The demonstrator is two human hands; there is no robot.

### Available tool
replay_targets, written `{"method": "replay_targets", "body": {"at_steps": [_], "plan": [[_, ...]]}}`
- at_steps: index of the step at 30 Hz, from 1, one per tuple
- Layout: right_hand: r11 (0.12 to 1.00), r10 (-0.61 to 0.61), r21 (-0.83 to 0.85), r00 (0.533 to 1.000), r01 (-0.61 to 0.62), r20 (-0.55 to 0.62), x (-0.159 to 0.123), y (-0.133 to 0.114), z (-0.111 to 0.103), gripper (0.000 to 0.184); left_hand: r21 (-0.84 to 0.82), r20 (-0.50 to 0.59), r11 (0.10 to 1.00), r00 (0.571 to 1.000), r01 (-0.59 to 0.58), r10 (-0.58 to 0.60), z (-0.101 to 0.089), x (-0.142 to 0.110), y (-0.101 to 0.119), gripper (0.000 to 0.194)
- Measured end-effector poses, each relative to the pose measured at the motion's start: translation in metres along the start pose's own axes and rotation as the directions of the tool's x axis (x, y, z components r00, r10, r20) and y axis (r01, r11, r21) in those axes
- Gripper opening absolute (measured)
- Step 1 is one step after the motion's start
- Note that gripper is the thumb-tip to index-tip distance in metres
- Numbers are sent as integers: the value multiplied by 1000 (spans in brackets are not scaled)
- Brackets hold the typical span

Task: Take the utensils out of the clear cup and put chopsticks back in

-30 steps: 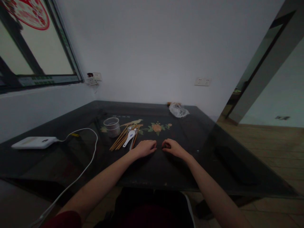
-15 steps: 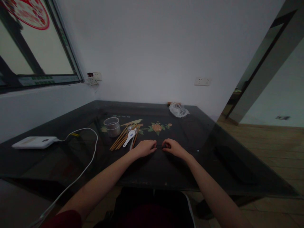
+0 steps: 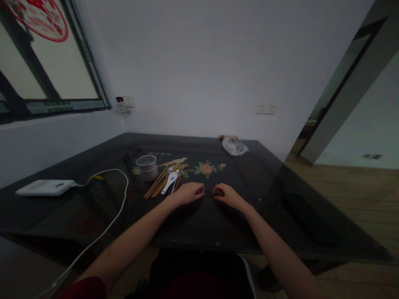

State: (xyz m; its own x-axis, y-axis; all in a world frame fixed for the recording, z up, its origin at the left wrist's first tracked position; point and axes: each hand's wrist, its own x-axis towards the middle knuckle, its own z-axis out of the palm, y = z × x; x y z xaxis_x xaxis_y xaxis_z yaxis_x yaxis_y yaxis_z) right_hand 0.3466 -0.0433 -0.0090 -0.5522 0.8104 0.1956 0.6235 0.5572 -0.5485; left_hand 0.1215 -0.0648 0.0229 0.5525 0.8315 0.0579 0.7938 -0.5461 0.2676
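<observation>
My left hand [image 3: 191, 192] rests on the dark table [image 3: 199, 224], its fingers curled in loosely and nothing seen in them. Facing it across a small gap, my right hand [image 3: 229, 195] is also curled and holds nothing that I can see. Just left of my left hand lies a bundle of wooden chopsticks [image 3: 156, 185]. A white spoon with a blue mark [image 3: 170, 182] lies on top of them, with metal spoons [image 3: 172, 168] at the far end. Beside the bundle stands a clear plastic cup [image 3: 147, 168], upright.
A white power bank [image 3: 45, 187] with a white cable [image 3: 124, 195] lies at the left; the cable hangs over the front edge. A crumpled clear plastic bag [image 3: 234, 146] sits by the wall. At the right lies a dark flat object [image 3: 308, 220].
The view has shifted very slightly. Both hands stay in place with only tiny finger movement, and the objects on the table have not moved.
</observation>
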Motion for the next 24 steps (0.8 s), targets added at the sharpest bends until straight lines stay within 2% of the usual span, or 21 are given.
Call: {"method": "replay_targets", "body": {"at_steps": [5, 9, 11, 13, 17, 22, 24], "plan": [[1000, 10, 26, 1000, -9, -25, -1, 1, 0, 12, -222, -124, 975, 992, -9, -19, -28, -3, -21, 17], [997, 12, 79, 998, -7, -62, 1, -2, -2, 10, -265, -260, 963, 959, 44, -115, -49, -18, -53, 20], [993, 4, 117, 995, 7, -96, 2, -7, -2, 8, -240, -313, 963, 929, 123, -197, -54, -30, -70, 22], [988, -3, 154, 992, 23, -127, 3, -14, -1, 7, -172, -338, 947, 887, 269, -314, -57, -43, -83, 24], [973, -27, 220, 988, 61, -154, 6, -32, -3, 8, -66, -332, 831, 773, 553, -541, -56, -65, -96, 28], [947, -67, 302, 986, 111, -154, 18, -58, -8, 9, -8, -257, 710, 685, 704, -682, -50, -74, -99, 29], [940, -66, 320, 984, 117, -165, 29, -68, -7, 9, 15, -229, 682, 667, 731, -709, -47, -75, -99, 30]]}}
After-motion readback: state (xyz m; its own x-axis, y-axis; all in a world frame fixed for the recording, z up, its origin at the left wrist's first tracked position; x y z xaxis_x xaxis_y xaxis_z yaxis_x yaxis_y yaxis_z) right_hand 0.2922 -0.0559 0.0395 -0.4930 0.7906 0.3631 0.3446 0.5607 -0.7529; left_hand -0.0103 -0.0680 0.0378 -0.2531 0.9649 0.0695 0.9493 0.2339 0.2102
